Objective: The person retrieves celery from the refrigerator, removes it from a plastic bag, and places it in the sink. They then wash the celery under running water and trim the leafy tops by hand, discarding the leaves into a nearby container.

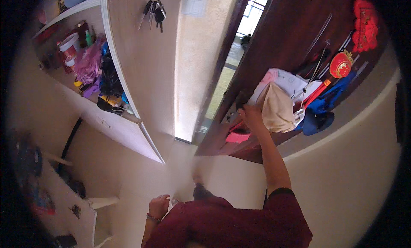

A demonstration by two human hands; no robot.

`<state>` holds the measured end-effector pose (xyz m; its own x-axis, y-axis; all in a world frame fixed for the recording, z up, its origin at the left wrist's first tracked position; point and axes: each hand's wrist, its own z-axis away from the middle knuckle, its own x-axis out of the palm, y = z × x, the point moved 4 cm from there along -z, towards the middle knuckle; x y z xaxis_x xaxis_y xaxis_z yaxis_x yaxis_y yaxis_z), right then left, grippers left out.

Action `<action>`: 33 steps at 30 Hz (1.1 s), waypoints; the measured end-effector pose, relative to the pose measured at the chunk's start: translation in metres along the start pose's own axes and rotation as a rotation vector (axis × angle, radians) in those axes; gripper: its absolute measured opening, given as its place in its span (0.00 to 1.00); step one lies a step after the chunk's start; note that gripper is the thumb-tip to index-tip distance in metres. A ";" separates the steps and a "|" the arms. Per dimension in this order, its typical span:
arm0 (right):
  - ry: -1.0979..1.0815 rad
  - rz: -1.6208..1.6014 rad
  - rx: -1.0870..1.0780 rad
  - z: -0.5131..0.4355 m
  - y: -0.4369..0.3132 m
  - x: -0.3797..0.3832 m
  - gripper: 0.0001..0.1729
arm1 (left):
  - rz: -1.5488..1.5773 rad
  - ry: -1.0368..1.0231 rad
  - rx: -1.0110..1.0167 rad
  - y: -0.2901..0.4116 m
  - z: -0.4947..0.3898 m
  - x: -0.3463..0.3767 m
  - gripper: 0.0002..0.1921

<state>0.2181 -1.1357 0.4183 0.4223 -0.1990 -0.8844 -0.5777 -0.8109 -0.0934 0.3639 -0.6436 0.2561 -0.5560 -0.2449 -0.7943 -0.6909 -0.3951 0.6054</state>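
Observation:
My right hand (252,117) reaches forward to a dark reddish-brown door (289,32) and grips its handle (240,106), which the fingers partly cover. The door stands ajar, with a bright strip of the outside showing past its edge. Just right of that hand hangs a tan cloth item (277,108), in front of a white bag (290,82). A pink item (238,136) hangs below the handle. My left hand (159,207) hangs low at my side, a beaded bracelet on its wrist. Its fingers are loosely bent, and nothing is visible in them.
A dark blue cap (318,122) and red ornaments (341,65) hang on the door. At left, an open-fronted cabinet (120,132) holds bags and containers. Several keys (154,13) hang on its side panel. A low wooden stool or table (91,212) stands at lower left.

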 end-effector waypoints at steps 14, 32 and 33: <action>0.109 0.437 0.141 -0.105 0.072 0.065 0.16 | 0.013 0.144 -0.283 0.025 -0.040 -0.011 0.11; -0.076 0.557 -0.090 -0.163 0.282 0.186 0.20 | -0.010 0.195 -0.154 -0.003 0.003 -0.026 0.12; 0.025 0.523 0.006 -0.169 0.259 0.164 0.19 | -0.007 0.249 -0.191 -0.010 0.020 -0.032 0.13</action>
<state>0.2559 -1.4712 0.3264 0.0927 -0.5894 -0.8025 -0.7199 -0.5964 0.3549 0.3796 -0.6141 0.2768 -0.4051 -0.4420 -0.8004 -0.5820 -0.5505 0.5985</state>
